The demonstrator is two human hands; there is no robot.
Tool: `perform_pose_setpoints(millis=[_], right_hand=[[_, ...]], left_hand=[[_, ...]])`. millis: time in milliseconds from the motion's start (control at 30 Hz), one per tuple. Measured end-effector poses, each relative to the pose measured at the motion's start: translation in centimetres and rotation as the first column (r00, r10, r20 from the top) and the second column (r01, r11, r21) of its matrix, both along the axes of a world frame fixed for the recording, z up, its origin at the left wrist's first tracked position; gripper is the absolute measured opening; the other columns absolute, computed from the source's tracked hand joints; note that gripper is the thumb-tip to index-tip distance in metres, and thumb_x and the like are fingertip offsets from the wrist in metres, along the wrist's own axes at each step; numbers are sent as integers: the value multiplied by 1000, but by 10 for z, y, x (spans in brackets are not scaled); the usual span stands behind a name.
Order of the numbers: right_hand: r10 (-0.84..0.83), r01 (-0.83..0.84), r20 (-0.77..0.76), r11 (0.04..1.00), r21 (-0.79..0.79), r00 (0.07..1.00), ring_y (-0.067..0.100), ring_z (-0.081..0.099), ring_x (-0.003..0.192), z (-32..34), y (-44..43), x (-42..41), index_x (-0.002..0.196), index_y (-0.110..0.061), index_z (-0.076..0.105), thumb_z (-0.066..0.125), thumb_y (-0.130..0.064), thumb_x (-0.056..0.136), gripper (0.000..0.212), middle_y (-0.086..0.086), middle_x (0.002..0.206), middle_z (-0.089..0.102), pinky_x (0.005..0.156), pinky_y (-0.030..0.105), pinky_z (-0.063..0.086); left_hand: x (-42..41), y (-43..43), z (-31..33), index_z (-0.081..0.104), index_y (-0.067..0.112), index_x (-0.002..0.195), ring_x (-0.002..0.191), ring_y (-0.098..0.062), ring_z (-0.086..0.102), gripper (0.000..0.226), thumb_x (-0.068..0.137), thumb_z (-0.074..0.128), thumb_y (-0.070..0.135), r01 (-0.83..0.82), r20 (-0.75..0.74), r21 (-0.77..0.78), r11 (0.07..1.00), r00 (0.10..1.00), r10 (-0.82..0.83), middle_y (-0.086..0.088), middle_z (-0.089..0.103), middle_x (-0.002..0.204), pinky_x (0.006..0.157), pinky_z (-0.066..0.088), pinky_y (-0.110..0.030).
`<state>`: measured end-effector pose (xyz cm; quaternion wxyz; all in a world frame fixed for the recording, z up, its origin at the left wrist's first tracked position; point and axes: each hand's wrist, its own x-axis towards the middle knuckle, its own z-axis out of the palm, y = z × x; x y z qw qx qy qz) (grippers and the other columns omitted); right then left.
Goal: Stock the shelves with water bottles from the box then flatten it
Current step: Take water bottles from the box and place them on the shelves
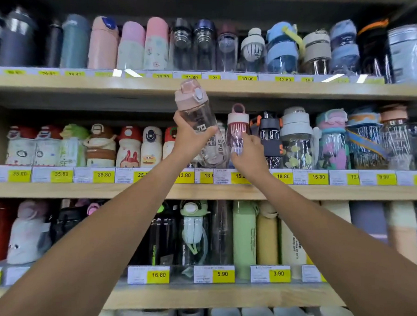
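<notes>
shelves (83, 191) wooden, tiered | bottles (296, 138) upright in rows on each; yellow price tags (103, 175) along front edges

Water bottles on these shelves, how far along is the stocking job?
Done: the middle shelf looks crowded with bottles. In hand: the left hand holds a pink-lidded clear bottle tilted before it; the right hand grips a loop-lidded bottle standing there. Left: setting this bottle down; the box is out of view, so flattening can't be judged.
</notes>
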<state>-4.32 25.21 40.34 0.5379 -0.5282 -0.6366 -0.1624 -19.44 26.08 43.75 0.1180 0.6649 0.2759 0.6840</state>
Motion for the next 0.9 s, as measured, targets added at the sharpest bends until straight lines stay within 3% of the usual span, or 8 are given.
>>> perform_pose_setpoints(millis=[233,400,500,600,767,900], right_hand=[[-24,24,33,1000,-16,999,31,29,129,-6,2,2,142,-14,32,54,-18,90,57,11,144,27,93,42,41],[-29,29,60,1000,-3,998,34,22,135,-12,3,3,144,-13,31,52,-12,89,59,12,152,19,99,40,37],[-26,27,71,1000,-16,997,32,20,137,-12,3,3,145,-13,30,52,-13,89,60,12,154,16,100,40,36],[-24,27,82,999,-33,996,32,18,139,-14,3,6,144,-12,32,52,-14,91,57,12,155,14,102,40,36],[-20,23,112,999,-24,994,32,16,140,-22,3,9,142,-10,35,50,-13,92,52,14,156,13,105,39,32],[18,-17,90,1000,-8,996,33,17,140,-26,2,8,143,-12,34,51,-11,92,54,15,155,13,109,35,25]], left_hand=[[7,23,-6,6,14,144,126,-18,43,98,77,77,26,-53,-217,-28,998,975,45,-4,40,139,100,37,-30],[9,29,0,15,18,145,109,-15,50,95,75,77,32,-106,-274,-48,993,957,89,2,49,121,94,42,-32],[10,32,5,1,19,151,124,-22,50,114,71,79,42,-99,-334,-159,982,942,41,-3,48,139,104,41,-41],[12,37,5,-6,16,151,134,-23,40,120,71,78,45,-84,-326,-240,967,945,1,-3,37,149,110,34,-38],[11,48,1,-12,16,150,140,-24,30,110,81,69,46,-75,-291,-325,943,957,-25,-4,21,157,110,29,-33],[10,51,-11,1,17,149,136,-27,36,100,81,64,53,-114,-277,-301,947,961,28,-6,32,151,109,31,-35]])
